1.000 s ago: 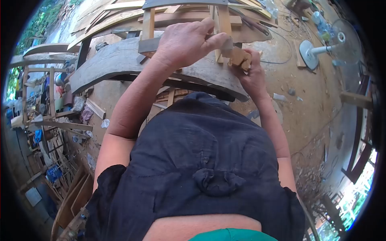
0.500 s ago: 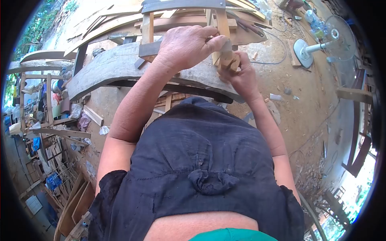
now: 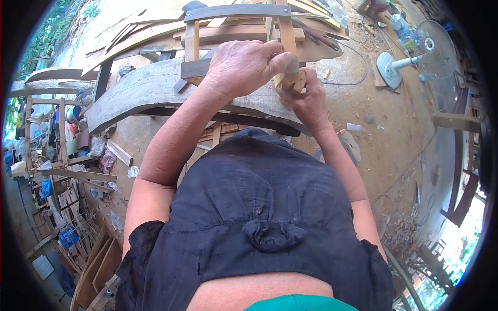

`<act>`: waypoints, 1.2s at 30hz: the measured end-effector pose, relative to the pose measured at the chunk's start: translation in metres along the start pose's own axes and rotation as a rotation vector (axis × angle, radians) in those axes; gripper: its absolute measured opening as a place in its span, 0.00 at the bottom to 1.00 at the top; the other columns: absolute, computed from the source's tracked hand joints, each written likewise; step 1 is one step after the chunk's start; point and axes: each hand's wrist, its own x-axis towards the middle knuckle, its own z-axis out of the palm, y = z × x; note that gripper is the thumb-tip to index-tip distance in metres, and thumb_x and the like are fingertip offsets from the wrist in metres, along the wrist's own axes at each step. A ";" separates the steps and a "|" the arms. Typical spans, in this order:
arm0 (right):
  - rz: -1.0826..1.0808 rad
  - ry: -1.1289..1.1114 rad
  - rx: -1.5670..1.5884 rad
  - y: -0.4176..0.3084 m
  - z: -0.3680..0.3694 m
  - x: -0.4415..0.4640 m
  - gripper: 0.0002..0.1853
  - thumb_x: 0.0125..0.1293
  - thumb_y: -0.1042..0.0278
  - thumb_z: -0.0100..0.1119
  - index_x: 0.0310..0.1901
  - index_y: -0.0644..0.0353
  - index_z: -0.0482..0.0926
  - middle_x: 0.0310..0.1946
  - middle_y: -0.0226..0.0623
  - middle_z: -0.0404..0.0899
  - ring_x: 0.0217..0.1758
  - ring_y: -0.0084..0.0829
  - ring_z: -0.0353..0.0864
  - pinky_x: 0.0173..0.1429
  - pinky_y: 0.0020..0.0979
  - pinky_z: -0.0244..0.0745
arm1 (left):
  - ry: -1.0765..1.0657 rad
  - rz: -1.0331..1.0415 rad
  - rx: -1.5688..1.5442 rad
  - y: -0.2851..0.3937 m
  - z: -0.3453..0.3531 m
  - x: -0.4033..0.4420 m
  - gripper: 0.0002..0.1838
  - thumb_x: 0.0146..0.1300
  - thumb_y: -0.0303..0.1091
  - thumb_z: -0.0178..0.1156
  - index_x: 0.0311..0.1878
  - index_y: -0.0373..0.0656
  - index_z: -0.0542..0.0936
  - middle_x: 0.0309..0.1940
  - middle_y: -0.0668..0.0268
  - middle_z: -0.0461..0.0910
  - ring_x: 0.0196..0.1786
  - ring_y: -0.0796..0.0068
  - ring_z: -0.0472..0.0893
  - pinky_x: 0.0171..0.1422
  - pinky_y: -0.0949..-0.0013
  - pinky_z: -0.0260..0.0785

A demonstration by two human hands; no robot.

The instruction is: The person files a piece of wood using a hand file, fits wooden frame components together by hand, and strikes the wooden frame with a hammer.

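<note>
A small wooden frame (image 3: 237,10) stands on a curved grey plank (image 3: 135,89). My left hand (image 3: 241,67) is closed around the frame's near crosspiece (image 3: 196,68), with thumb and fingers pinched near its right end. Just right of it, my right hand (image 3: 310,102) is wrapped round a pale, notched wood block (image 3: 290,82), which lies against the frame's near right corner. My left fingers partly hide that corner, so the exact contact between block and frame is unclear.
Long wooden strips (image 3: 150,32) lie behind the frame. A white fan (image 3: 390,68) stands on the floor at the right, near plastic bottles (image 3: 402,25) and a thin cable. Scrap wood (image 3: 78,173) and wooden racks crowd the left side.
My right hand and the block have moved left and slightly down, closer in against the frame's corner. My left hand keeps its grip near the same place.
</note>
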 end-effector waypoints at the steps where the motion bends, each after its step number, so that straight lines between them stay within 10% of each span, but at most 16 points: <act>1: -0.003 0.003 -0.001 -0.001 0.000 0.001 0.28 0.53 0.64 0.73 0.49 0.56 0.65 0.32 0.47 0.81 0.37 0.48 0.84 0.38 0.42 0.78 | 0.004 0.002 0.002 0.000 -0.001 0.000 0.27 0.71 0.62 0.40 0.46 0.51 0.80 0.30 0.61 0.82 0.40 0.58 0.83 0.43 0.55 0.72; 16: 0.092 0.019 0.185 0.007 -0.029 0.016 0.27 0.51 0.67 0.76 0.49 0.60 0.71 0.37 0.34 0.82 0.41 0.23 0.82 0.45 0.29 0.79 | 0.044 0.024 -0.069 -0.005 0.005 0.005 0.27 0.72 0.60 0.39 0.47 0.52 0.82 0.30 0.62 0.84 0.39 0.58 0.83 0.44 0.54 0.72; 36: 0.080 0.006 0.219 0.000 -0.024 0.027 0.26 0.51 0.68 0.74 0.48 0.58 0.69 0.36 0.39 0.82 0.42 0.29 0.84 0.44 0.32 0.79 | 0.024 -0.007 -0.051 -0.002 0.000 0.004 0.26 0.71 0.59 0.40 0.45 0.52 0.82 0.28 0.60 0.83 0.37 0.57 0.83 0.42 0.54 0.71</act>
